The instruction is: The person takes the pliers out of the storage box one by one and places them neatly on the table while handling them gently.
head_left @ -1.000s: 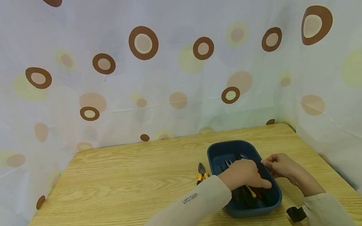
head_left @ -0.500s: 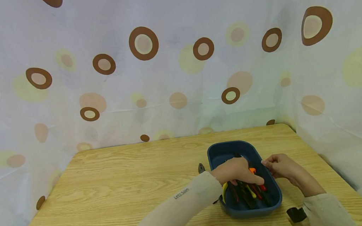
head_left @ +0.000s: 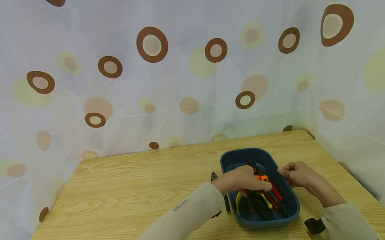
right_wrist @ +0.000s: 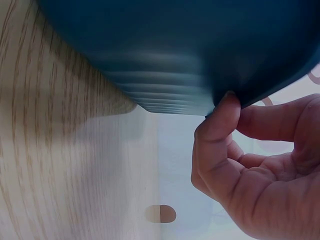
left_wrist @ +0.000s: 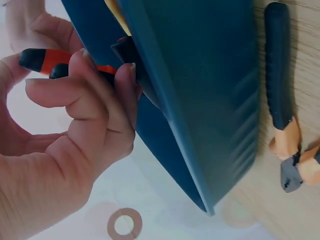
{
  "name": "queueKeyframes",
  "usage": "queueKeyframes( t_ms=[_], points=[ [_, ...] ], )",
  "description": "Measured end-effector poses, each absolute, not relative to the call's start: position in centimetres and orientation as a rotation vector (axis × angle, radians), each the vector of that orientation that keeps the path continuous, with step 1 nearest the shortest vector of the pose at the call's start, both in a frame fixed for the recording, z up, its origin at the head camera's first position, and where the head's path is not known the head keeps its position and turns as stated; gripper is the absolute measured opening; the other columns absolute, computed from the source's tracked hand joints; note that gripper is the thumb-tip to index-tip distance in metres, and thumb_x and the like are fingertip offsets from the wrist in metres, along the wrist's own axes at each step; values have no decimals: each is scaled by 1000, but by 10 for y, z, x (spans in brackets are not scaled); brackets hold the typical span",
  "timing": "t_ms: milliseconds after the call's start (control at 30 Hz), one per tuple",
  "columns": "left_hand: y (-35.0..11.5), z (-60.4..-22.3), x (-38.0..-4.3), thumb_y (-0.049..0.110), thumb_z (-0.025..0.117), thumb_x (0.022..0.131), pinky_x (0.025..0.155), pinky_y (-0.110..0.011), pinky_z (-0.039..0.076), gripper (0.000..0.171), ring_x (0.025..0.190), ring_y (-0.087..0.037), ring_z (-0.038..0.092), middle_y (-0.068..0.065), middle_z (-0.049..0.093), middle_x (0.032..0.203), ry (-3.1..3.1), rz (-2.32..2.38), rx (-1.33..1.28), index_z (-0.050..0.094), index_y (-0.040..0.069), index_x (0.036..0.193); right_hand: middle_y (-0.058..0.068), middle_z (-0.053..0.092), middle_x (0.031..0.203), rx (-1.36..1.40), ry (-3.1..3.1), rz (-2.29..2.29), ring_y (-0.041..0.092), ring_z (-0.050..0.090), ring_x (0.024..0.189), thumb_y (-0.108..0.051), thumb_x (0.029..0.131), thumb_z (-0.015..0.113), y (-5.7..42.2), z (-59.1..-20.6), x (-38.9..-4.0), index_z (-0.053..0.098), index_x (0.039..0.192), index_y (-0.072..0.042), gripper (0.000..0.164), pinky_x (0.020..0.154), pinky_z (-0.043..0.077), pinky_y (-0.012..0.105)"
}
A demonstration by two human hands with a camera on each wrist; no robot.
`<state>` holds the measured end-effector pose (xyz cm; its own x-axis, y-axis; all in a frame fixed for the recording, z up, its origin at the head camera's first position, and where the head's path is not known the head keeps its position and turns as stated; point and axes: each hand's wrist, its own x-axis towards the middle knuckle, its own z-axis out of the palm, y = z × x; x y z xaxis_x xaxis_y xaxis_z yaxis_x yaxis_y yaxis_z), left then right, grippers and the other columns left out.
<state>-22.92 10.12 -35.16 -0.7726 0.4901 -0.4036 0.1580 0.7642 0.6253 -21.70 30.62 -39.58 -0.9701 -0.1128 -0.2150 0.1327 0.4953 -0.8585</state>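
A dark blue bin [head_left: 240, 153] with tools in it stands at the table's right. My left hand [head_left: 241, 180] is inside it, over the tools. In the left wrist view its fingers curl about a tool with two orange-red handles [left_wrist: 55, 59], whose black ends stick up above the rim; its working end is hidden. My right hand [head_left: 298, 175] pinches the bin's right rim between thumb and fingers. Red handles [head_left: 277, 193] and a yellow curved handle [head_left: 238, 203] lie in the bin. Outside, pliers [head_left: 214, 176] are partly covered by my left arm.
The wooden table [head_left: 143, 188] runs far out to the left. Patterned cloth [head_left: 175, 80] hangs at its back and sides. A small black object [head_left: 314, 226] is by my right sleeve.
My left hand has moved left across the bin, uncovering red and yellow handles. The orange handles have shifted left with it. My right hand and the bin have stayed put.
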Motion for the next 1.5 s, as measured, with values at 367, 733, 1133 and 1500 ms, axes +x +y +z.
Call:
queueKeyframes(
  t_ms=[367, 733, 1133, 1500],
  points=[
    [81, -349, -230, 37, 63, 77, 58, -34, 50, 54, 31, -14, 34, 4, 20, 38, 2348, 965, 541, 29, 16, 40, 8, 51, 75, 30, 2507, -1455, 16, 54, 66, -20, 93, 45, 306, -394, -217, 48, 98, 12, 32, 61, 49, 31],
    [61, -342, -226, 30, 64, 76, 52, -32, 47, 43, 50, -30, 58, 2, 30, 39, 2319, 1173, 524, 37, 15, 46, 7, 50, 75, 28, 2492, -1468, 16, 53, 66, -20, 93, 45, 308, -397, -218, 48, 100, 12, 33, 61, 48, 30],
    [26, -340, -214, 32, 65, 74, 52, -31, 46, 56, 41, -20, 49, -9, 53, 57, 2378, 1339, 385, 36, 6, 113, 7, 50, 74, 26, 2496, -1468, 16, 53, 66, -20, 93, 45, 308, -395, -217, 48, 100, 12, 32, 61, 48, 30],
    [-9, -354, -211, 31, 68, 70, 49, -32, 44, 65, 49, -22, 53, -13, 52, 75, 2558, 1360, 352, 32, 0, 114, 7, 48, 74, 18, 2519, -1449, 16, 51, 66, -20, 93, 45, 308, -396, -217, 48, 98, 12, 32, 61, 48, 30]
  ],
)
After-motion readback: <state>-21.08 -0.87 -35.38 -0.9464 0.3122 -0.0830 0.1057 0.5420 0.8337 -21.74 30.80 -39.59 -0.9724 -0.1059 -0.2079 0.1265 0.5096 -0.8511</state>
